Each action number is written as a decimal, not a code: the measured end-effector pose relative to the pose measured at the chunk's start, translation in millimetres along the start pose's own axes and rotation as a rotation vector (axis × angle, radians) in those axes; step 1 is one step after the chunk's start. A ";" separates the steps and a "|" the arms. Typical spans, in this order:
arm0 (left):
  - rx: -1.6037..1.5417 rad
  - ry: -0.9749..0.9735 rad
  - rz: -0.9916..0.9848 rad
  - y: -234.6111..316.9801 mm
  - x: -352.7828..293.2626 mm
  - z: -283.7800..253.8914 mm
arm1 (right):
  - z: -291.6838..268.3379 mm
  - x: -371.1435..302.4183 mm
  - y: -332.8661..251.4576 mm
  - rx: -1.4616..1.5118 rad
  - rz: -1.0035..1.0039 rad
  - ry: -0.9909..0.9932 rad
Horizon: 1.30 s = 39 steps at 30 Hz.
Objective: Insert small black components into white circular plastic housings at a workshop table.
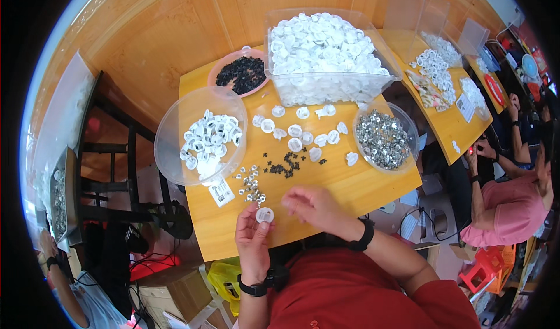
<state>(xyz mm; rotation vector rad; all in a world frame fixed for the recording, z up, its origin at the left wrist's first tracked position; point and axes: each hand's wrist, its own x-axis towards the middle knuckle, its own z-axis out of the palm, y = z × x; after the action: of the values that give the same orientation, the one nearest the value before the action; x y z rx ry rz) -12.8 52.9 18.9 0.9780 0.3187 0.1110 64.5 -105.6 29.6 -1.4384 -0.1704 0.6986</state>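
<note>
My left hand [252, 238] pinches a round white plastic cap [265, 214] between thumb and fingers, above the table's near edge. My right hand [318, 207] is just to the right of it, its fingers bent together; whatever they may hold is too small to make out. Beyond my left hand lies a little pile of small shiny metal pieces [251, 183]. Small black cross-shaped pieces [284, 169] are scattered in the middle of the table, and several loose white caps [294, 144] lie past them.
On the wooden table [216, 232] stand a big clear bin [326, 86] of white parts, a pink bowl [217, 72] of black pieces, a clear tub [169, 148] of white caps and another tub [415, 139] of metal pieces. Co-workers sit at right and lower left.
</note>
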 end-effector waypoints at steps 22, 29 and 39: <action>-0.139 0.043 -0.073 -4.4 6.9 -12.9 | -16.2 1.5 12.8 -0.924 -0.409 0.276; -0.122 0.052 -0.061 -5.5 7.5 -13.4 | -8.8 5.4 20.2 -0.907 -0.426 0.212; -0.134 0.044 -0.077 -5.8 8.7 -15.8 | -7.5 5.8 12.6 -0.879 -0.386 0.244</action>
<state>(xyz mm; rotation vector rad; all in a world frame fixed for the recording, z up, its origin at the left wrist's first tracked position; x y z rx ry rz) -9.8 64.3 4.0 0.8307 0.3846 0.0827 68.7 -109.2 14.8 -2.2254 -0.5986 0.0987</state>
